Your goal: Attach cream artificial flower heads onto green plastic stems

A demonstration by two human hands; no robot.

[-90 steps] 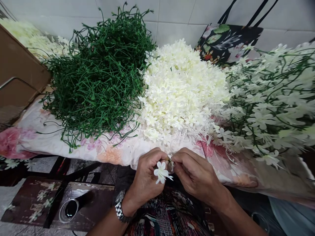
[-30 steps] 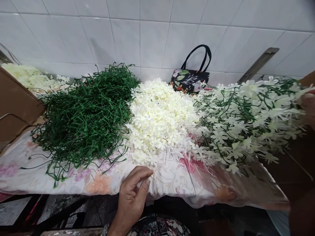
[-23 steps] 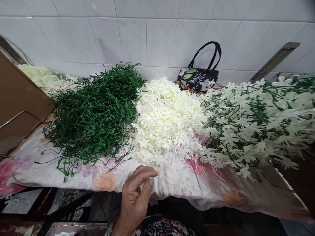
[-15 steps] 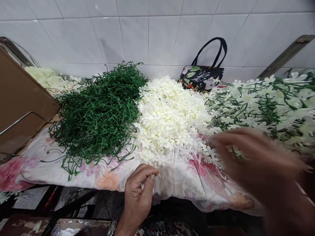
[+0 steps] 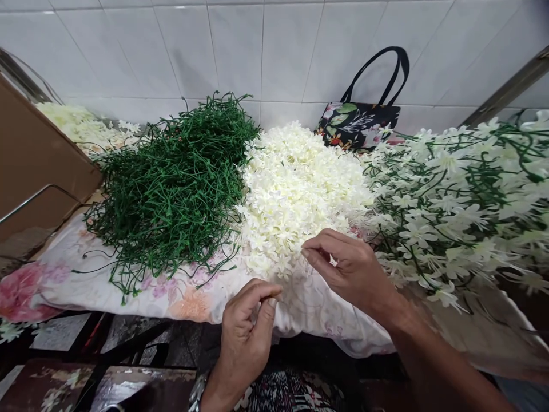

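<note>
My left hand (image 5: 249, 326) is held at the front edge of the cloth, its thumb and forefinger pinched together; what lies between them, if anything, is too small to make out. My right hand (image 5: 351, 269) hovers by the front of a heap of white artificial flower heads (image 5: 300, 189), also in a pinch with its contents unclear. Left of the blossoms spreads a tangled pile of green plastic stems (image 5: 171, 194). On the right lie white flowers mounted on green stems (image 5: 454, 200), beside my right wrist.
A flowered cloth (image 5: 163, 303) covers the worktop. At the left stands a brown cardboard box (image 5: 38, 166), with more pale blossoms (image 5: 81, 126) behind it. A black floral handbag (image 5: 360, 123) leans against the white tiled wall (image 5: 231, 51). Metal bars rise at both sides.
My right hand, blurred over the stemmed flowers before, has come left to the front of the white heap. My left hand keeps its pinch. The view has shifted slightly.
</note>
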